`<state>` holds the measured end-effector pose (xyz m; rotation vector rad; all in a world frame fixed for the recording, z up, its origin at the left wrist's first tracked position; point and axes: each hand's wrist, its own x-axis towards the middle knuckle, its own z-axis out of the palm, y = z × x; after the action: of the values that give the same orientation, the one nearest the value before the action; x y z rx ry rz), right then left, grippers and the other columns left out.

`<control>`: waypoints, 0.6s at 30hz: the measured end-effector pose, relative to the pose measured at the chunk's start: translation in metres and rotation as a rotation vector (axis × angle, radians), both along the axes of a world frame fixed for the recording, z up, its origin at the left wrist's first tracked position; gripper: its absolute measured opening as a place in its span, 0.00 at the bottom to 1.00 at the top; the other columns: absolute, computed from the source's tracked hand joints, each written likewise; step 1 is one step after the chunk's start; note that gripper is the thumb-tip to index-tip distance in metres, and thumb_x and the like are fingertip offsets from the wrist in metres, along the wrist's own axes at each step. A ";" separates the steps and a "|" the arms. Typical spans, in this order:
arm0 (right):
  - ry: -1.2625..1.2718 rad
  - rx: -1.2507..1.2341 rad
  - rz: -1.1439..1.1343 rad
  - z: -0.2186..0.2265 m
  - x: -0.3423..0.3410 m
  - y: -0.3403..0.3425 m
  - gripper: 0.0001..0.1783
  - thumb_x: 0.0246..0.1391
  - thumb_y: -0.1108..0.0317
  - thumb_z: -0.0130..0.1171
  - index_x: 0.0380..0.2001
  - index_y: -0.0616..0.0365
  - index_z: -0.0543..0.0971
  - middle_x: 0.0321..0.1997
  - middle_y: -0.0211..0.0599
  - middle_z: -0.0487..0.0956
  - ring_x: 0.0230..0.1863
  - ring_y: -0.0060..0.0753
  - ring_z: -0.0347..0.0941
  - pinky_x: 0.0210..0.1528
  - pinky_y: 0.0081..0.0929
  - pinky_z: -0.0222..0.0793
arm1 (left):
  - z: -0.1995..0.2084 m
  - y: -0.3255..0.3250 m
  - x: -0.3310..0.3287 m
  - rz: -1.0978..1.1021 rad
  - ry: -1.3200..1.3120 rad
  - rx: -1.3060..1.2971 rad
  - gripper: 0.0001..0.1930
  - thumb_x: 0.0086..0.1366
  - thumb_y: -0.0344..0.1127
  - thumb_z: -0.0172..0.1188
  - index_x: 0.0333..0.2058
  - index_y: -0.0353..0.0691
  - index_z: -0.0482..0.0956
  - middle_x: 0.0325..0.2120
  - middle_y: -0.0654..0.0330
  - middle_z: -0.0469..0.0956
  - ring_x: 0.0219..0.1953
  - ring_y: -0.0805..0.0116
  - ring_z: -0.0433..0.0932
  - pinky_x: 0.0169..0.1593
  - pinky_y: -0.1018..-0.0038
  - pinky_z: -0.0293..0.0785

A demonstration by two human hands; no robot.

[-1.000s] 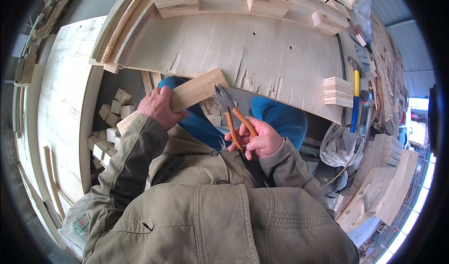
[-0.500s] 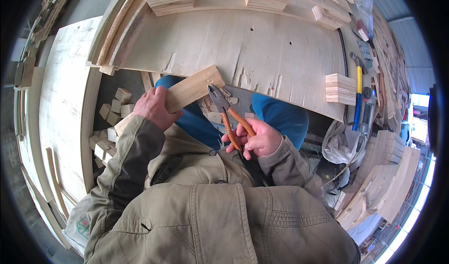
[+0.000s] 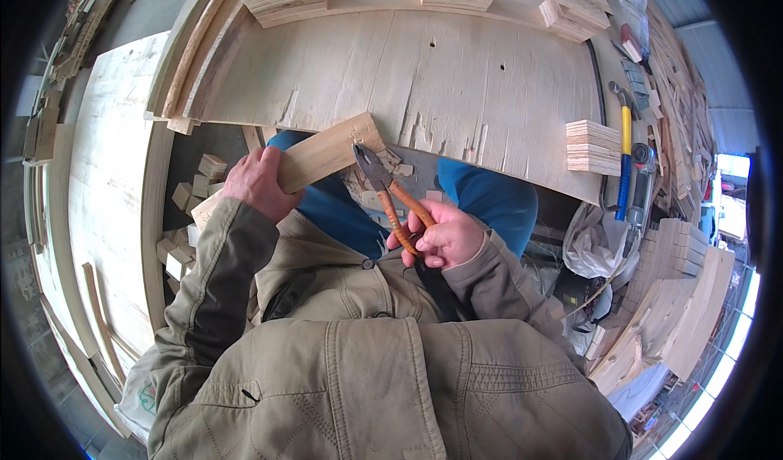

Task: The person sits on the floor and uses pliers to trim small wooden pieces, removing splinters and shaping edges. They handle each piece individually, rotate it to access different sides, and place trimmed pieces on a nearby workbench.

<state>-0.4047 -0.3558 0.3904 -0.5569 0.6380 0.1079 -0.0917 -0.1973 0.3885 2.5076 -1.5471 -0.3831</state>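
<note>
My left hand [image 3: 263,184] is wrapped over a pale wooden board [image 3: 333,148], its fingers on the far side. The board slants up to the right, its far end by the front edge of the workbench [image 3: 342,72]. In my right hand [image 3: 444,236] is a pair of pliers [image 3: 378,178] with orange-wrapped handles. Their grey jaws touch the board's face near its far end, at a small rough spot. Whether the jaws grip anything there is too small to tell.
Plywood blocks [image 3: 593,147] stand on the bench's right, near a hammer [image 3: 625,154] with a yellow and blue handle. Small wood blocks [image 3: 201,187] are heaped low on the left. A white plastic bag [image 3: 594,244] hangs at the right. Long boards [image 3: 114,183] lie at far left.
The pliers' handles have come closer together, and the pliers and right hand have shifted slightly left and up. The left hand and board have moved a little left too.
</note>
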 end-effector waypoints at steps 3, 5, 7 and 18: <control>0.038 0.009 -0.021 -0.002 0.001 0.004 0.15 0.47 0.81 0.49 0.41 0.62 0.68 0.47 0.63 0.81 0.29 0.39 0.83 0.16 0.19 0.63 | -0.001 0.000 0.001 -0.011 -0.004 -0.033 0.28 0.49 0.44 0.79 0.44 0.39 0.75 0.39 0.48 0.79 0.45 0.43 0.81 0.50 0.52 0.78; 0.013 0.034 -0.031 -0.003 0.001 0.005 0.14 0.48 0.81 0.49 0.40 0.61 0.68 0.47 0.63 0.81 0.28 0.39 0.82 0.16 0.19 0.62 | -0.001 0.000 0.001 -0.015 -0.004 -0.049 0.26 0.50 0.43 0.77 0.43 0.40 0.75 0.38 0.48 0.80 0.44 0.42 0.81 0.49 0.51 0.78; 0.032 0.043 -0.037 -0.003 0.002 0.006 0.14 0.48 0.81 0.49 0.40 0.60 0.68 0.47 0.63 0.81 0.28 0.39 0.82 0.16 0.19 0.62 | 0.000 0.000 0.000 -0.016 -0.003 -0.061 0.26 0.50 0.43 0.77 0.43 0.39 0.75 0.38 0.48 0.80 0.43 0.42 0.82 0.48 0.51 0.79; 0.172 -0.030 0.058 0.008 0.007 0.003 0.10 0.52 0.79 0.48 0.40 0.60 0.68 0.48 0.62 0.81 0.32 0.41 0.84 0.17 0.23 0.65 | 0.004 -0.001 0.009 -0.077 -0.023 -0.088 0.24 0.50 0.40 0.75 0.42 0.39 0.75 0.37 0.48 0.79 0.42 0.41 0.81 0.47 0.51 0.78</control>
<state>-0.3974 -0.3523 0.3987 -0.5991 0.7919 0.2026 -0.0824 -0.1983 0.3928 2.4002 -1.6362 -0.2903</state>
